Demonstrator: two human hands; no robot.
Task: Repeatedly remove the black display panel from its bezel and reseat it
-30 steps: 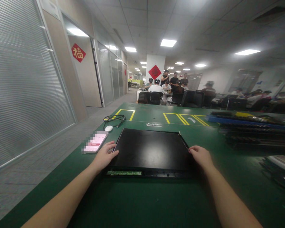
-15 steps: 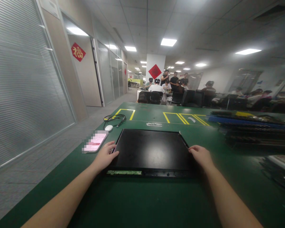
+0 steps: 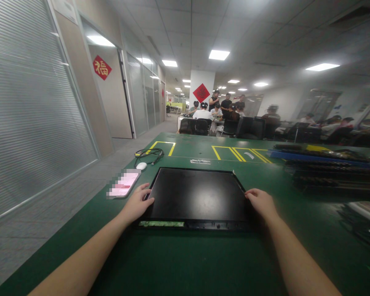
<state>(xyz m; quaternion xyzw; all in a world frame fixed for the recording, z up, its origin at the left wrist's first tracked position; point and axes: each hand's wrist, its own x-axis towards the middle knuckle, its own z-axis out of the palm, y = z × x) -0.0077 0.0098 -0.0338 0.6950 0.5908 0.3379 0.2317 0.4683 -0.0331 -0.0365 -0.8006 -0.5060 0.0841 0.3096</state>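
Note:
A flat black panel (image 3: 197, 193) lies on the green table (image 3: 185, 259) in front of me, with a strip of green circuit board along its near edge. My left hand (image 3: 137, 203) grips the panel's left edge near the front corner, fingers curled over it. On the opposite side, my right hand (image 3: 261, 202) holds the right edge the same way.
A phone (image 3: 123, 184) lies left of the panel, with a white mouse (image 3: 141, 166) and a coiled black cable (image 3: 149, 154) beyond it. Stacked dark trays (image 3: 332, 168) fill the right side. Yellow tape boxes mark the far tabletop. Several people sit and stand at distant tables.
The panel's far edge has dropped slightly, so it lies flatter. Both hands stay on its side edges.

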